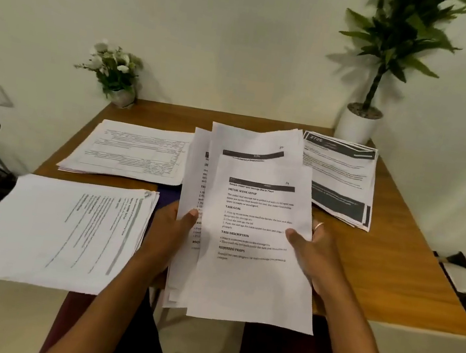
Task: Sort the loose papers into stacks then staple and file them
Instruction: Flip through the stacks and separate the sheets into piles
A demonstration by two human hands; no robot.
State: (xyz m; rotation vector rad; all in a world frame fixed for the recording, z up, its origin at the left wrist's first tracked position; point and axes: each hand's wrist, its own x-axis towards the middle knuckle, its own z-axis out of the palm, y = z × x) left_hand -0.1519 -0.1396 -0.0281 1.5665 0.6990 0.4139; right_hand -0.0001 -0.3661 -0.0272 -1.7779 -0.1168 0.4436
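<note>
I hold a fanned bundle of printed sheets point(246, 283) upright over the near edge of the wooden table point(386, 272). My left hand point(168, 233) grips the bundle's left side, thumb on the front. The right side of the front sheet is held by my right hand point(309, 250), thumb on the text and a ring on one finger. A stapled stack point(56, 229) lies at the near left and overhangs the table. Another stack point(130, 151) lies at the far left. A stack with dark banners point(341, 176) lies at the far right.
A small pot of white flowers point(114, 76) stands at the table's back left corner. A tall green plant in a white pot point(362, 122) stands at the back right. A dark purple item point(168, 194) shows between the stacks. Dark objects lie beside the table on both sides.
</note>
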